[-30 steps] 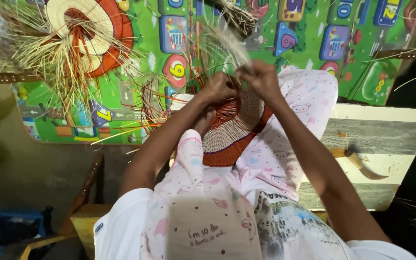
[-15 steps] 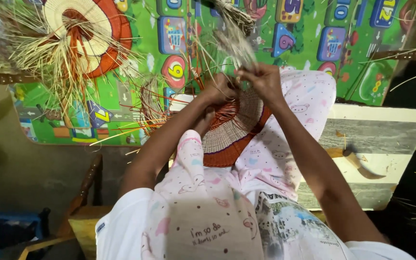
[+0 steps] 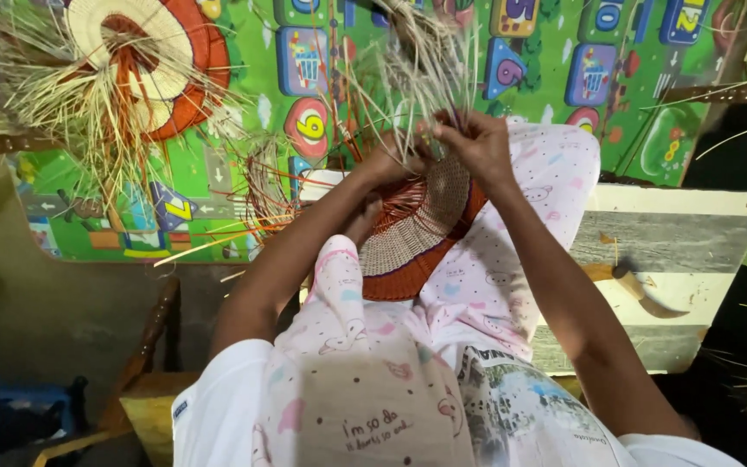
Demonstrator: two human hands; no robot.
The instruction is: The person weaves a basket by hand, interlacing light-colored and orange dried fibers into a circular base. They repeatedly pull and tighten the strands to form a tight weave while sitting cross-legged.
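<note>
Two bare hands are working at the top edge of one round woven disc [image 3: 421,229] — tan in the middle, orange-red around the rim — which is resting on the person's lap just below the fingers. The left hand [image 3: 388,163] is curling its fingers shut around a bundle of pale straw strands [image 3: 425,60] that is rising straight up from the fingertips, and the right hand [image 3: 477,143] is pinching the same bundle from the other side, so the two sets of fingers are all but touching. How many strands are in the bundle cannot be told (they are too fine and blurred).

Well away from the left hand's fingers, up and to that side, a second woven disc [image 3: 144,65] is lying on the green play mat [image 3: 555,52] with loose straw fanning out of it; that is making two discs in all. Between that disc and the left fingers one smaller tangle of orange and pale fibres [image 3: 265,186] is lying. Below the right hand's fingers, off to the right, one striped wooden board [image 3: 693,251] is carrying a few brown scraps.

Against the frame from a second ago, the hands are sitting in nearly the same spot — the straw bundle is standing a little more upright now, and the disc is staying on the lap.
</note>
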